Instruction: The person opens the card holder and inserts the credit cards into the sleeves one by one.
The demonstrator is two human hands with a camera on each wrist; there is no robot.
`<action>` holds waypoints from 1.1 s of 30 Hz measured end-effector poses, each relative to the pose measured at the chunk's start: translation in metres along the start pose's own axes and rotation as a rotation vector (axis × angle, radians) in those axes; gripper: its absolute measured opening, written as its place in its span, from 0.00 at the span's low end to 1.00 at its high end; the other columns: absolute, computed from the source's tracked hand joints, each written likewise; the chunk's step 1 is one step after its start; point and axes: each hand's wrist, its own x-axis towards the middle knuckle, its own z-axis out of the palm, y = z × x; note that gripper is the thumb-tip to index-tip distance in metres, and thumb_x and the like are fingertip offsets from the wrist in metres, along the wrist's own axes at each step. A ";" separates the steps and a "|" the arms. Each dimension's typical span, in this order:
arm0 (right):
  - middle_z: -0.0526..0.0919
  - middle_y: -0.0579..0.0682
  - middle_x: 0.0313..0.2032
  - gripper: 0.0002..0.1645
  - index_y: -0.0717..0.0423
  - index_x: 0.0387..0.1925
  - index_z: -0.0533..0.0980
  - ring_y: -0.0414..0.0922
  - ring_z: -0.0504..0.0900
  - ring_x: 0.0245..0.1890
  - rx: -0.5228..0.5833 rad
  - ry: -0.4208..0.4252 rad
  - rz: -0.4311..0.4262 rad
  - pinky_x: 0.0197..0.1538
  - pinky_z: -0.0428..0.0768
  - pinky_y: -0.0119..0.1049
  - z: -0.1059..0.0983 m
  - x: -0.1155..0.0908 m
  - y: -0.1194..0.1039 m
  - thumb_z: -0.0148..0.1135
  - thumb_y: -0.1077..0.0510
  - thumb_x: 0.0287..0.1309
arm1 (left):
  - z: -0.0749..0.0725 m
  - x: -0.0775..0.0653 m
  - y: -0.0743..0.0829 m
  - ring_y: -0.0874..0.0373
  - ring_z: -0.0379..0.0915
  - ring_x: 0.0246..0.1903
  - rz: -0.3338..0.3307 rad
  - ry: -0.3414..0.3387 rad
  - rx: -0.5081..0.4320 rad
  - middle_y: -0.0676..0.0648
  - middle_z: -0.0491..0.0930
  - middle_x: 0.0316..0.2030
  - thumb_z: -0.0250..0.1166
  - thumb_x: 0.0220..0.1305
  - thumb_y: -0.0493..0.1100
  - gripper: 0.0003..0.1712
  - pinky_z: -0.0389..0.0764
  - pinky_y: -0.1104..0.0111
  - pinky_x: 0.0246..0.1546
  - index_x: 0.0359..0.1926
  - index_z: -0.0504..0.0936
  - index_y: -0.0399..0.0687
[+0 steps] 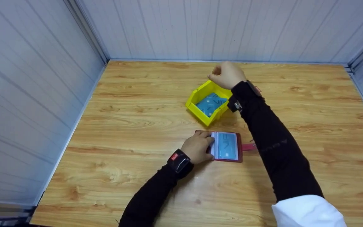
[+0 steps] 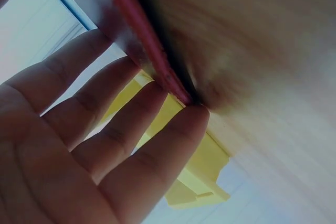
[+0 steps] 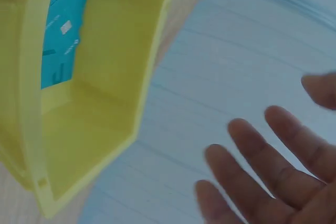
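A red card holder (image 1: 240, 151) lies spread out on the table, with a blue card (image 1: 227, 143) showing behind the clear window of its right side. My left hand (image 1: 197, 147) rests on the holder's left flap. In the left wrist view its fingers (image 2: 152, 161) are fairly straight, their tips at the red edge (image 2: 142, 30). Over the far side of a yellow bin (image 1: 196, 111) is my right hand (image 1: 228, 75), raised with loosely bent fingers. Nothing shows between those fingers (image 3: 252, 142) in the right wrist view. Several blue cards (image 1: 209, 104) lie inside the bin.
A pink strap (image 1: 248, 147) runs from the holder's right edge toward the right forearm, which hides its end. Pale panel walls (image 1: 181, 30) border the wooden table (image 1: 131, 104) at the back and both sides.
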 end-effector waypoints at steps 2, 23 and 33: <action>0.79 0.59 0.57 0.31 0.60 0.58 0.75 0.55 0.78 0.54 -0.040 -0.129 0.057 0.58 0.76 0.50 0.005 0.006 0.000 0.58 0.43 0.64 | 0.001 0.000 0.000 0.49 0.63 0.67 0.009 0.005 0.002 0.45 0.69 0.67 0.74 0.52 0.57 0.39 0.72 0.59 0.65 0.63 0.76 0.47; 0.62 0.50 0.72 0.53 0.43 0.75 0.57 0.50 0.66 0.65 -0.161 -0.480 0.286 0.65 0.71 0.49 0.052 0.011 0.023 0.73 0.49 0.51 | 0.004 0.000 0.005 0.49 0.65 0.66 0.034 0.036 0.015 0.44 0.71 0.66 0.74 0.52 0.56 0.35 0.73 0.61 0.64 0.60 0.79 0.49; 0.77 0.52 0.43 0.25 0.53 0.51 0.75 0.49 0.73 0.40 -0.215 -0.417 0.258 0.40 0.73 0.38 0.063 0.005 0.026 0.73 0.57 0.50 | 0.005 0.000 0.006 0.48 0.66 0.66 0.035 0.059 0.006 0.44 0.72 0.65 0.74 0.51 0.55 0.35 0.73 0.60 0.63 0.59 0.79 0.47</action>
